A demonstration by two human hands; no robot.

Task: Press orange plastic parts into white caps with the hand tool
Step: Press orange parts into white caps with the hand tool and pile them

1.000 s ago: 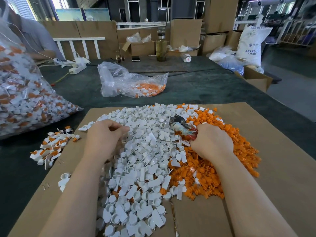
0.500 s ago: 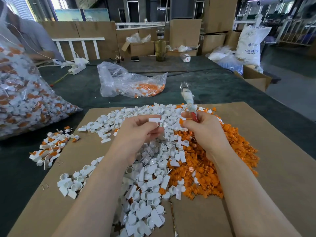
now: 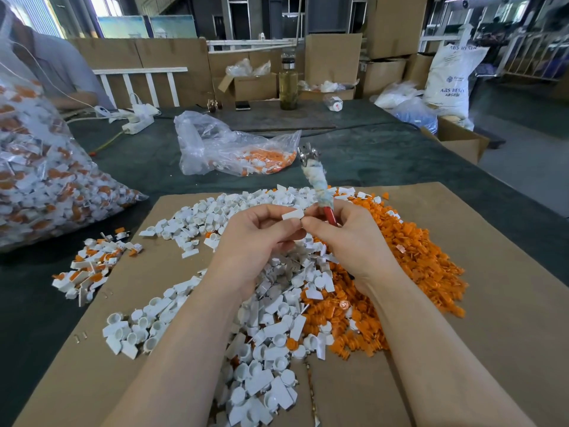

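Note:
My left hand [image 3: 258,241] pinches a single white cap [image 3: 292,215] above the heaps. My right hand [image 3: 348,238] grips the hand tool [image 3: 317,183] by its red handle, and its fingertips touch the same cap. The tool's cloth-wrapped shaft and metal head point up and away from me. Below my hands a heap of white caps [image 3: 246,318] lies on a cardboard sheet [image 3: 508,303]. A heap of orange plastic parts [image 3: 409,257] lies to the right of it. Whether an orange part is in my right hand is hidden.
A small pile of assembled white-and-orange pieces [image 3: 89,266] lies at the cardboard's left edge. A big clear bag of assembled pieces [image 3: 46,180] stands far left. A plastic bag with orange parts [image 3: 234,149] lies behind the heaps. A bottle [image 3: 288,84] and boxes stand at the back. A person [image 3: 52,72] sits at the far left.
Both hands have risen from the heaps and come together. The left hand picked up a white cap; the right lifted the tool upright, and its fingertips now meet the cap.

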